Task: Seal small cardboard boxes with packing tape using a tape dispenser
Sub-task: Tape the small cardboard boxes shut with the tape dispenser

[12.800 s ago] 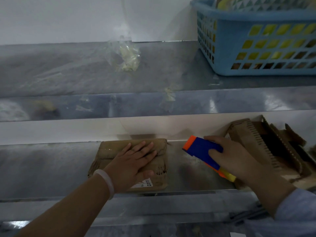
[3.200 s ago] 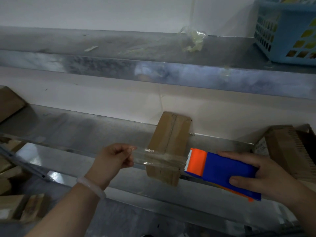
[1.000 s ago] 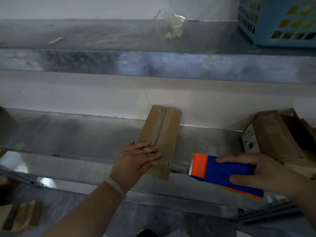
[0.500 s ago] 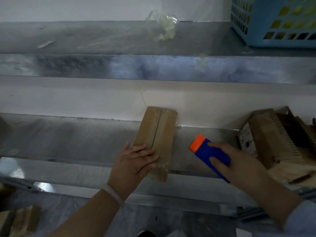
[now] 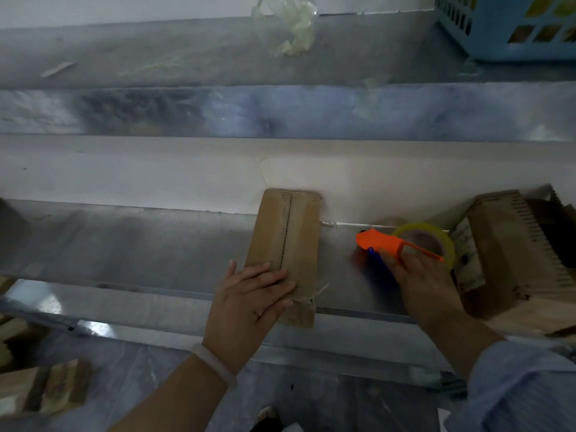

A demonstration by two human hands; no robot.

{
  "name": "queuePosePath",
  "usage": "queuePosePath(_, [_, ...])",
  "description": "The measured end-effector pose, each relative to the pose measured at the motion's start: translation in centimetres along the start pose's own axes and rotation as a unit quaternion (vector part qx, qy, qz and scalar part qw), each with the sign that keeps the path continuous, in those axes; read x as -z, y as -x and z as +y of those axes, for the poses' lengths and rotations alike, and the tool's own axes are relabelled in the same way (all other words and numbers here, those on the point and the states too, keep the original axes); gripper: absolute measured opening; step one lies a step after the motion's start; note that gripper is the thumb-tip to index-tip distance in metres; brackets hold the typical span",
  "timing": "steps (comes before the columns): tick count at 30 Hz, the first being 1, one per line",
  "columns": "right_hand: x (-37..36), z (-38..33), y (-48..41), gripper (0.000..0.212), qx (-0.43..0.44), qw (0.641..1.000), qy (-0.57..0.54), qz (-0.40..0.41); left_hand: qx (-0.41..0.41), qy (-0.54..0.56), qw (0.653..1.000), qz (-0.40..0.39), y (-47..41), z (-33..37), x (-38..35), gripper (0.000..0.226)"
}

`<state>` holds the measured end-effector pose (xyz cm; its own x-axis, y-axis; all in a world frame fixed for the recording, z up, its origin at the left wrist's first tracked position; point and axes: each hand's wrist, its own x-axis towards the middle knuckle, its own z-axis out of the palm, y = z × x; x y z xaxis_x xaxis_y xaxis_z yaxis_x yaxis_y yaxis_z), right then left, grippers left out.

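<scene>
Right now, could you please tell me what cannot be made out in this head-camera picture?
Head view, flat brown cardboard box: its near end lies under the left hand.
Head view, orange-and-blue tape dispenser: motion-blurred, blue body mostly behind the right hand.
Head view, blue plastic basket: cut off by the top-right edges, contents unclear.
Head view, white label on the open brown box at right: too blurred to read.

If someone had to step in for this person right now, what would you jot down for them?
Left hand: flat, pressing the near end of the cardboard box on the lower shelf.
Right hand: grips the tape dispenser beside the box, not touching it.
Done: near end looks taped.
To do: check the long top seam, where tape is unclear; more boxes sit at the right.
</scene>
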<state>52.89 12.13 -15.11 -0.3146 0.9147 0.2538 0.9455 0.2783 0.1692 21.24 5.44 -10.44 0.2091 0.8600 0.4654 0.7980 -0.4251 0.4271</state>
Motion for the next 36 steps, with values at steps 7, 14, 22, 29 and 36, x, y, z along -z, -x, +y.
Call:
queuePosePath(7, [0.0,-5.7,3.3,0.056,-0.025,0.995,0.010,-0.095,-0.020,-0.019,1.000,-0.004,-0.1,-0.2,0.1,0.031])
queuePosePath(14, [4.3,-8.7,2.0,0.032,-0.255,0.721,-0.645,-0.004,0.007,-0.009,1.000,-0.007,-0.2,0.6,-0.6,0.031])
queuePosePath(22, [4.3,-15.5,0.4,0.031,-0.244,0.665,-0.706,0.008,0.008,0.020,1.000,0.012,-0.2,1.2,-1.3,0.030])
queuePosePath(29, [4.3,-14.7,-0.1,0.034,-0.234,0.699,-0.674,0.041,0.008,0.020,1.000,0.009,-0.5,0.9,-1.1,0.031])
queuePosePath(36, [5.3,-11.1,-0.2,0.031,0.076,0.904,-0.408,0.100,-0.045,0.009,0.999,-0.017,-1.4,-0.1,0.0,0.029])
